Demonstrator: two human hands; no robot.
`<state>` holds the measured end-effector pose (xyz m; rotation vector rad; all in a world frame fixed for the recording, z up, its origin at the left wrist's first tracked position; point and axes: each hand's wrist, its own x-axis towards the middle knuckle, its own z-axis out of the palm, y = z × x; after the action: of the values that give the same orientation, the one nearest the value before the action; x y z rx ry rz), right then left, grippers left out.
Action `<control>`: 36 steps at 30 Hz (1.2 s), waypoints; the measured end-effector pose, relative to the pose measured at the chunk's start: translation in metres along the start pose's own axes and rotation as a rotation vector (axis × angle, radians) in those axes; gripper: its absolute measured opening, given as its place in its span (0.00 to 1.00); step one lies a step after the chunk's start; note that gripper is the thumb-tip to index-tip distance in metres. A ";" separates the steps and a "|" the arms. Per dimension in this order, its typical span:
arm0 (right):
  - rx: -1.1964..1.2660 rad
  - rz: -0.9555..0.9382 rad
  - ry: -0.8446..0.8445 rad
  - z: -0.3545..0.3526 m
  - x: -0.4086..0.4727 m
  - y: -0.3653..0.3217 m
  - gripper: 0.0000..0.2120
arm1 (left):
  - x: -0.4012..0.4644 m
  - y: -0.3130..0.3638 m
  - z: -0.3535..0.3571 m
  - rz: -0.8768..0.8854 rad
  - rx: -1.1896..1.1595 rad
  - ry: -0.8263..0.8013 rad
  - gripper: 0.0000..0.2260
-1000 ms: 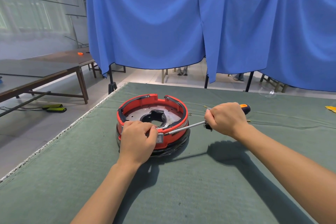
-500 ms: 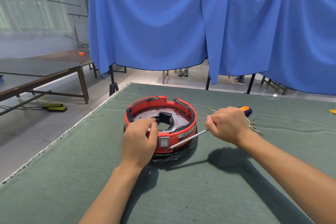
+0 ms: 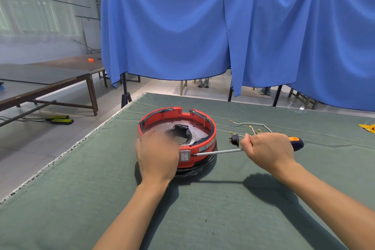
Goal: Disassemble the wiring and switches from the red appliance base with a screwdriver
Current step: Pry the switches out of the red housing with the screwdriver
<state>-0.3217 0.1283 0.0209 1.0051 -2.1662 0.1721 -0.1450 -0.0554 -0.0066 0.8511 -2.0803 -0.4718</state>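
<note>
The red appliance base (image 3: 203, 126) is a round ring with a metal plate inside, standing on the green cloth. A white rocker switch (image 3: 184, 156) sits in its near wall. My left hand (image 3: 157, 154) lies over the base's near left rim, blurred, beside the switch. My right hand (image 3: 267, 151) grips a screwdriver (image 3: 217, 152) with an orange and black handle; its metal tip touches the wall just right of the switch. Loose wires with terminals (image 3: 251, 127) and a small black connector (image 3: 234, 139) lie on the cloth behind my right hand.
The green cloth-covered table (image 3: 203, 209) has its left edge close to the base. Blue curtains (image 3: 223, 26) hang behind it. A yellow item (image 3: 368, 127) lies at the far right. Wooden tables (image 3: 50, 81) stand off to the left.
The base has turned, bringing the switch round to face me. My left hand has shifted along the rim. The screwdriver tip now sits beside the switch, and the loose wires have come into sight.
</note>
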 end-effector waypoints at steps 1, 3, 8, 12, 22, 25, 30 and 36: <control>-0.007 0.006 -0.005 -0.001 -0.001 0.000 0.22 | 0.000 0.000 0.000 0.003 0.002 -0.002 0.18; -0.026 0.014 -0.027 0.000 -0.004 0.000 0.22 | 0.000 0.000 -0.001 0.005 0.003 -0.005 0.18; -0.061 0.036 -0.054 0.006 -0.004 0.001 0.24 | -0.002 0.002 -0.003 0.000 0.006 0.002 0.17; -0.052 0.047 -0.092 0.007 0.000 0.000 0.25 | -0.002 0.003 -0.002 -0.009 0.021 0.004 0.16; -0.140 0.088 -0.126 0.002 -0.011 -0.006 0.27 | -0.001 0.003 -0.001 -0.017 0.048 0.005 0.16; -0.157 0.086 -0.166 0.002 -0.010 -0.006 0.25 | -0.002 0.003 -0.001 -0.020 0.031 0.014 0.15; -0.108 0.035 -0.111 0.007 0.002 -0.001 0.25 | -0.003 0.004 -0.001 -0.018 0.013 0.013 0.15; 0.070 -0.043 0.037 0.017 0.018 0.002 0.28 | -0.001 0.002 -0.001 -0.008 0.042 -0.008 0.15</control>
<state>-0.3402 0.1116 0.0214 1.0793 -2.1163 0.2460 -0.1445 -0.0530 -0.0057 0.8833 -2.1019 -0.4374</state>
